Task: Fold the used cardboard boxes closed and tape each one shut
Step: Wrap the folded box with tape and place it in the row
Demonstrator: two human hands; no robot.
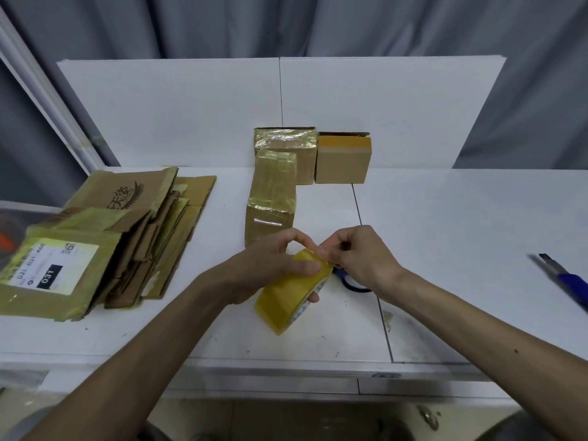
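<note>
From my seat far away, I start at the left. A pile of flat boxes (127,237) lies on the white tabletop (445,233), and I judge these are not folded or taped yet, so most of the job is left. The top one has a white label (54,265) where I can read "031" in a black bar and "031 031 460" above it; the small print is too tiny for me. The brown box behind it shows big Chinese letters with a wing drawing. Next, the left hand (270,265) has its grip curled round the yellow tape roll (286,300), held just over the tabletop near the front edge. Behind it stand three shut boxes: a tall box (270,192), a shiny box (286,144) and a plain box (343,163), all with tape on top, so those look done. The right hand (362,259) pinches the tape's end on top of the roll; I think it is peeling a fresh strip. Scissors (354,286) peek out under it. A blue knife (569,280) lies far right.
</note>
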